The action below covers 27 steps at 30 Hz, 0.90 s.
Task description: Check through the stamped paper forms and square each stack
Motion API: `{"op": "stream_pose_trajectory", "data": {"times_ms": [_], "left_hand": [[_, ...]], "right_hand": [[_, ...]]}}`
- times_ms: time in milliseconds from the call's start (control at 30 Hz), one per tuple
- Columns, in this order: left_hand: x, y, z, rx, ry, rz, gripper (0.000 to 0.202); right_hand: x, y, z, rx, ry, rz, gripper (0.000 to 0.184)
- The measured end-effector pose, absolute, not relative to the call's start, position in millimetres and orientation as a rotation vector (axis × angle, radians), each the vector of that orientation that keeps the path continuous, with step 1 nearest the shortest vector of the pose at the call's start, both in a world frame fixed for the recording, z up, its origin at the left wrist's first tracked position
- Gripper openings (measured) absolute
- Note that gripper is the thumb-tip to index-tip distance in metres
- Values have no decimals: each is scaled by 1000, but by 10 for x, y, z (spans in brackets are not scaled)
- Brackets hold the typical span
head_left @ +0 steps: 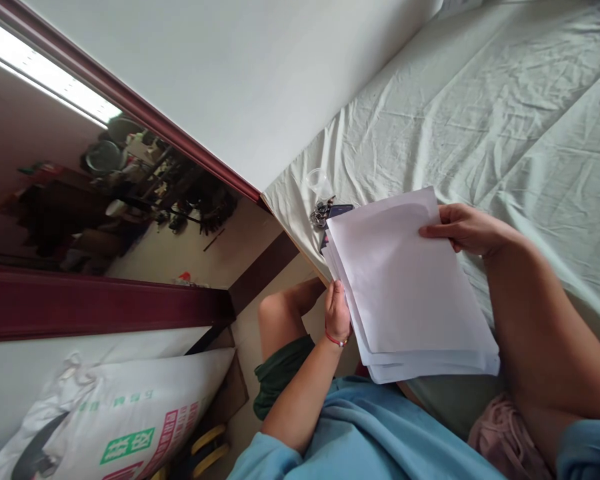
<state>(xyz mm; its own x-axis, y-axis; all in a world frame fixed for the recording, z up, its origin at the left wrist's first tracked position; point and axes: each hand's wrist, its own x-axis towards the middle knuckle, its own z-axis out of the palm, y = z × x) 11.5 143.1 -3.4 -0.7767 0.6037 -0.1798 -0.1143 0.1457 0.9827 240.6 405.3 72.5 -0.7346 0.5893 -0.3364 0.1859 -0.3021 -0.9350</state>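
Note:
A loose stack of white paper sheets (405,280) is held over my lap at the table's edge, its lower corners fanned unevenly. My left hand (337,312), with a red string bracelet at the wrist, is closed on the stack's left edge. At the upper right edge my right hand (460,228) pinches the paper, thumb on top and fingers underneath. The top sheet looks blank. Just past the upper left corner lie a bunch of keys (321,213) and a dark phone-like object (340,211), partly covered by the sheets.
A wrinkled pale cloth (480,127) covers the surface ahead, with a clear plastic lid-like piece (317,179) on it. White wall (240,80) borders it at left. A large white printed sack (130,407) stands lower left. Pink fabric (503,437) lies beside me at right.

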Motion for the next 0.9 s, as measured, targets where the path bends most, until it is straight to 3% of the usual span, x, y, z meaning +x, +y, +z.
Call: {"op": "stream_pose_trajectory", "data": {"times_ms": [267,567,900], "left_hand": [[45,1464,-4,413,1655,1689,63],[106,1452,3,523,1846,1653,56],[66,1449,-13,481,1925,1628,49]], "right_hand": [[2449,4060,655,-1034,-1638,2156,47],[2425,4047,639,-1078,-1613,2106,50],[2415,4028,701,-1082,-1518,2294,40]]}}
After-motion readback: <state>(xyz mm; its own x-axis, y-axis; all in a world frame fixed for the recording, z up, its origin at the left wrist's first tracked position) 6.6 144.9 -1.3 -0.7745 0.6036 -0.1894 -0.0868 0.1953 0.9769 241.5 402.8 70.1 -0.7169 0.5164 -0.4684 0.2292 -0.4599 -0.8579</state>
